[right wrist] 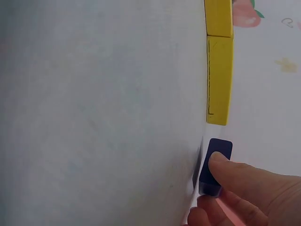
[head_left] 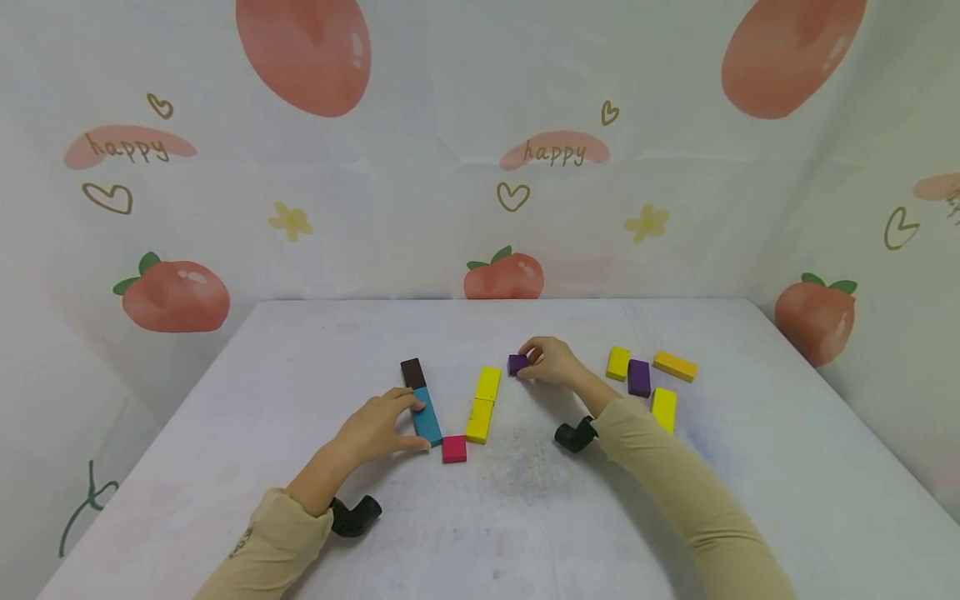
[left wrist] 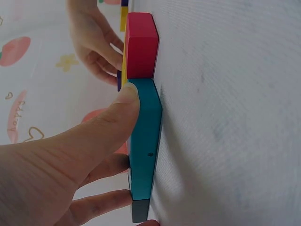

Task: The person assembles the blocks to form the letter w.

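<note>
My left hand (head_left: 380, 425) rests at a teal-blue block (head_left: 427, 419), its thumb and spread fingers touching that block. The dark brown block (head_left: 412, 372) adjoins the far end of the blue one. Close by its near end lies a red block (head_left: 453, 449). Two yellow blocks (head_left: 481, 414) stand end to end in a row right of the blue block. Between thumb and fingers, my right hand (head_left: 553, 362) pinches a small purple block (right wrist: 217, 160) beyond the far end of the yellow row; in the right wrist view a gap separates the two.
To the right lie a yellow block (head_left: 618, 363), another purple block (head_left: 639, 378), an orange-yellow block (head_left: 675, 367) and a further yellow block (head_left: 664, 408), partly behind the right sleeve. A patterned cloth (head_left: 420, 208) hangs behind the white table (head_left: 495, 533).
</note>
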A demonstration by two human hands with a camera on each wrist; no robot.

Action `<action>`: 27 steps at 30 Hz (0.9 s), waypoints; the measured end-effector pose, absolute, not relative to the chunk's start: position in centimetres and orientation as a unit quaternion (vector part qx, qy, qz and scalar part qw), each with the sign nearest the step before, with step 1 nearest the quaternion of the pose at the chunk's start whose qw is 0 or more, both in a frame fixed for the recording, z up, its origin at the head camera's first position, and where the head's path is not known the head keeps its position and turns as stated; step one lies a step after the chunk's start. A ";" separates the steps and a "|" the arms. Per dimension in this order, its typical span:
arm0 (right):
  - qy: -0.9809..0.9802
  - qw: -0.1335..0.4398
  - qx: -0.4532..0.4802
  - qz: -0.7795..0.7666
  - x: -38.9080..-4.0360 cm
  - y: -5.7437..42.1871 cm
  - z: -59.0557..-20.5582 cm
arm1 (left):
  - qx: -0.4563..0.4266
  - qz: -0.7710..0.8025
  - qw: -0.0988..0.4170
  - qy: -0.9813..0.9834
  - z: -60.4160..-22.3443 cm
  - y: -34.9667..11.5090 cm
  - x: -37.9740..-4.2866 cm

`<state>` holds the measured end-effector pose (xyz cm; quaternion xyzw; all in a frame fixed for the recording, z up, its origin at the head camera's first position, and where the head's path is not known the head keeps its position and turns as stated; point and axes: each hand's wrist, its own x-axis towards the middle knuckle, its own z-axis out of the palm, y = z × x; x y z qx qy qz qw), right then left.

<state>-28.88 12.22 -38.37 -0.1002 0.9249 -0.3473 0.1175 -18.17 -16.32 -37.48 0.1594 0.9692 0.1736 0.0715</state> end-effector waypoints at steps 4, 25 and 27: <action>0.926 0.117 -0.101 -0.345 -28.9 11.9 -38.4 | 0.163 0.176 0.067 0.969 -37.5 -16.4 -18.1; 0.931 0.115 -0.100 -0.331 -29.2 10.9 -38.6 | 0.160 0.174 0.067 0.969 -37.7 -16.4 -18.2; 0.931 0.118 -0.098 -0.331 -29.2 10.8 -38.6 | 0.160 0.174 0.067 0.969 -37.7 -16.4 -18.2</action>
